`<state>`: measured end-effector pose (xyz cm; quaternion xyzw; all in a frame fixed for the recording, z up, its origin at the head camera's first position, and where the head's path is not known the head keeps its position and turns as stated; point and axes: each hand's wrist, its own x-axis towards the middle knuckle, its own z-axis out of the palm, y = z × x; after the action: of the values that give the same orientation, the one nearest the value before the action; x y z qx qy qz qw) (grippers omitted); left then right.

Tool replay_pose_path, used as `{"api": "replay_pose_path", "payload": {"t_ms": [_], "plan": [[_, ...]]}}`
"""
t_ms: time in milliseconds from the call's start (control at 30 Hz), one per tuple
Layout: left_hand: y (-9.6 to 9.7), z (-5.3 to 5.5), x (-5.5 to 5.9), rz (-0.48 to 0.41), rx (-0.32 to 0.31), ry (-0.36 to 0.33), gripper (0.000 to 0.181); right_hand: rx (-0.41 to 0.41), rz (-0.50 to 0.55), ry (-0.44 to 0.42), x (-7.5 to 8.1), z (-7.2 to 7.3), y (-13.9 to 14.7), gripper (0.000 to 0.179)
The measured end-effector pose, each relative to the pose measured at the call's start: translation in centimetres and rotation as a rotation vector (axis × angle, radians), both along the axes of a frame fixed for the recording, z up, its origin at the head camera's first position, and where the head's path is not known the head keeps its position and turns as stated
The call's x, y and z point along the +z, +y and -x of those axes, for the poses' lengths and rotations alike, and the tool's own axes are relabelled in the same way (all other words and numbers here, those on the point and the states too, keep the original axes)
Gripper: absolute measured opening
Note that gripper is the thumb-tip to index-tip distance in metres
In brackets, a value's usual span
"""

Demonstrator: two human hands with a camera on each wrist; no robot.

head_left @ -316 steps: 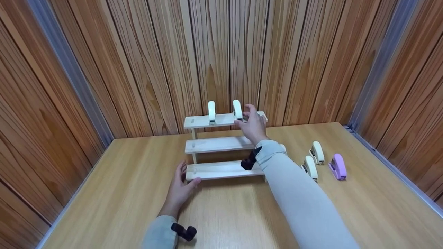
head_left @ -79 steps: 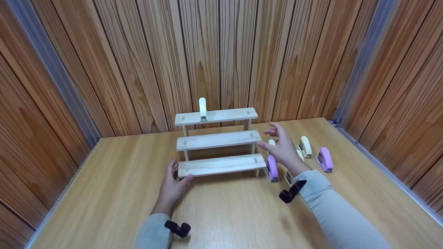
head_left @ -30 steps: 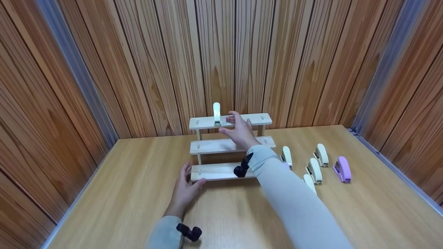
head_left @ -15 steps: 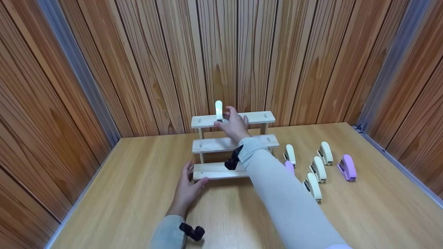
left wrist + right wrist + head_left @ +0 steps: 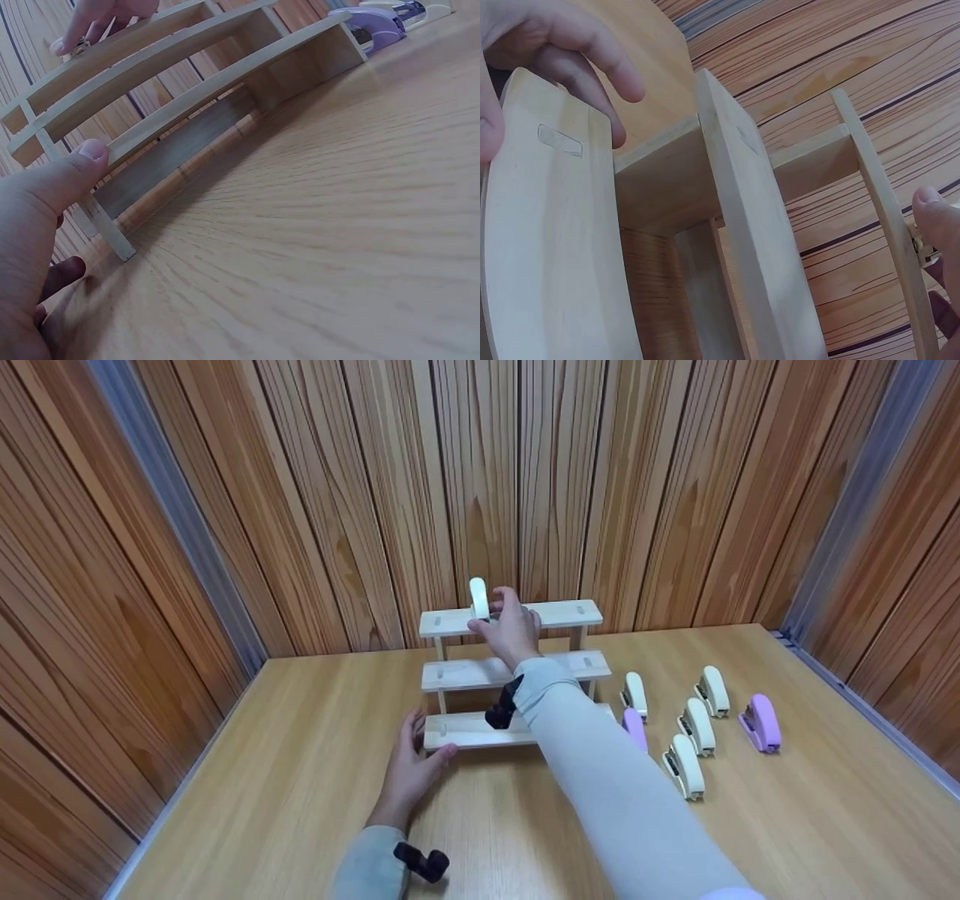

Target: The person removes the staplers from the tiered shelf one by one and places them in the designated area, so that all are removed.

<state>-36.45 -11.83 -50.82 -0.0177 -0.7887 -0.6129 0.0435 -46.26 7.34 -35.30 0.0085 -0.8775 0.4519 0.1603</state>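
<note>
A three-tier wooden display rack [image 5: 514,671] stands on the table in the head view. On its top shelf, left of the middle, is a white stapler [image 5: 478,596], upright. My right hand [image 5: 514,630] pinches this stapler low down, thumb at its front and fingers on its right side; the right wrist view shows the thumb [image 5: 937,217] beside the stapler's metal end. My left hand [image 5: 409,772] holds the left end of the lowest shelf. In the left wrist view its thumb [image 5: 91,152] lies against the shelf's front edge, and the right wrist view shows its fingers curled round that end.
Right of the rack stand several staplers: white ones [image 5: 684,766] and two purple ones [image 5: 761,724]. The nearer purple stapler [image 5: 634,727] is partly behind my right sleeve [image 5: 615,780]. Wood-plank walls [image 5: 480,472] rise behind the table [image 5: 300,780] and at both sides.
A second white stapler has left the top shelf since the oldest frame, and more staplers show on the table. My right hand has come from the right to the remaining one; the left stayed.
</note>
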Motion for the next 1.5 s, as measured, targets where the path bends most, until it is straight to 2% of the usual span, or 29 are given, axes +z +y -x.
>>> {"api": "replay_pose_path", "payload": {"t_ms": [367,600,900,1200,1367,1500], "plan": [[0.2,0.2,-0.1,-0.002,-0.004,-0.008,0.1,-0.001,0.065,-0.01,-0.1,-0.3,0.8,0.073],[0.1,0.4,-0.1,-0.004,-0.024,0.029,0.104,0.008,0.046,0.009,-0.4,-0.6,1.8,0.082],[0.1,0.6,-0.1,-0.009,-0.018,-0.006,0.101,0.04,0.099,0.001,-0.8,-1.4,2.8,0.091],[0.1,1.2,0.0,-0.011,-0.027,-0.01,0.101,0.075,0.104,-0.031,-0.6,-2.3,4.0,0.083],[0.0,1.3,-0.2,-0.02,-0.03,-0.01,0.103,0.108,0.125,-0.008,-0.7,-2.6,4.7,0.075],[0.1,1.3,-0.2,-0.018,-0.027,0.018,0.102,0.143,0.137,0.025,-0.8,-2.9,5.2,0.073]]}}
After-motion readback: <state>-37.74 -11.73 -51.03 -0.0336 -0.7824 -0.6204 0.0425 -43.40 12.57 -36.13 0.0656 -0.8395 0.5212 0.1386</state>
